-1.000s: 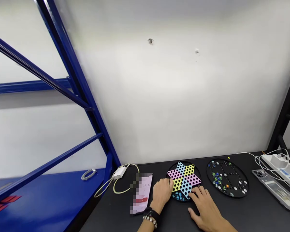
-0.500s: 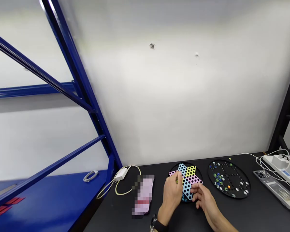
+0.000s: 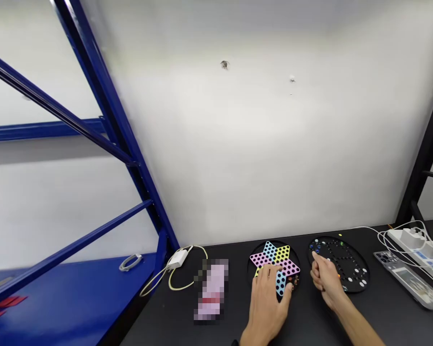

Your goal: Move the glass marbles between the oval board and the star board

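A star-shaped Chinese checkers board (image 3: 269,257), in pink, blue and yellow with black holes, sits in a round black base on the table. My left hand (image 3: 267,300) lies over its front left part, fingers stretched out and thumb apart, hiding some of the star. Small brownish marbles (image 3: 293,281) show in the base by the thumb. To the right is a round black tray (image 3: 368,276) with scattered glass marbles (image 3: 316,250). Over its left side my right hand (image 3: 326,278) is closed in a pinch. Whatever lies between those fingertips is too small to make out.
Left of the board lies a blurred-out pinkish object (image 3: 212,290), with a white adapter and cable (image 3: 178,259) behind it. A phone (image 3: 407,278) and a power strip (image 3: 418,245) with white cords sit at right. Blue rack bars (image 3: 122,120) stand at left.
My left hand has opened out of a pinch and come down onto the front of the board. My right hand has moved right from the board to the marble tray, its fingers closing. The view shifted slightly.
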{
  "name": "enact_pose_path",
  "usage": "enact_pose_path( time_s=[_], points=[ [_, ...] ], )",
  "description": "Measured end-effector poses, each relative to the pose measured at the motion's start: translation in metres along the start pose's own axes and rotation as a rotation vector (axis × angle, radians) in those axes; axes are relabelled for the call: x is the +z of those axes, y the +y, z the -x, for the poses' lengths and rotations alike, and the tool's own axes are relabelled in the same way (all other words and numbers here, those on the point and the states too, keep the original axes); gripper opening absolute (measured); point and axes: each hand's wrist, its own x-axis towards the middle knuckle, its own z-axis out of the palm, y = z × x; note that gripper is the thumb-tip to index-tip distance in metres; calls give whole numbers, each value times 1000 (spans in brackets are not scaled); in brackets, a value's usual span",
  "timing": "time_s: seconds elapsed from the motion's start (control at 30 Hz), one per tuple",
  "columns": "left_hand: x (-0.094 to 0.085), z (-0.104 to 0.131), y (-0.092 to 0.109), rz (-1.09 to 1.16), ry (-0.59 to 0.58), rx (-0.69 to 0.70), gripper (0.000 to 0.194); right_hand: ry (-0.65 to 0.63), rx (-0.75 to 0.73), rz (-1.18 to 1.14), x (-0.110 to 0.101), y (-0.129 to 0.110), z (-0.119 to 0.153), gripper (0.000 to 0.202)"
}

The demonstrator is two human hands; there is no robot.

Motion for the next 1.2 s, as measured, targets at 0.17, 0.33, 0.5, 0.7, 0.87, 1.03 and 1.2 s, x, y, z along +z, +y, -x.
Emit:
enact_pose_path(
  time_s=[0.17, 0.33, 0.5, 0.7, 0.87, 1.03, 1.2],
  points=[
    [-3, 10, -45, -127, -84, -166, 20, 95, -318, 1027, -69, -7, -44, 44],
    [4, 20, -59, -227, -84, -165, 24, 128, -402, 1434, -84, 6, -54, 32],
    [4, 16, -63, -302, -109, -140, 32, 50, -718, 1376, -35, 9, -28, 31],
    [-5, -4, -81, -364, -54, -148, 35, -264, -898, 1267, 18, 36, 14, 37],
    [2, -24, -87, -494, -49, -134, 35, -248, -908, 1223, 25, 39, 27, 9],
    [21, -48, -79, -542, -73, -146, 36, -282, -995, 1122, 31, 46, 39, 8],
    [27, -56, -77, -550, -124, -113, 39, -249, -1022, 1041, 37, 50, 42, 15]
  ],
)
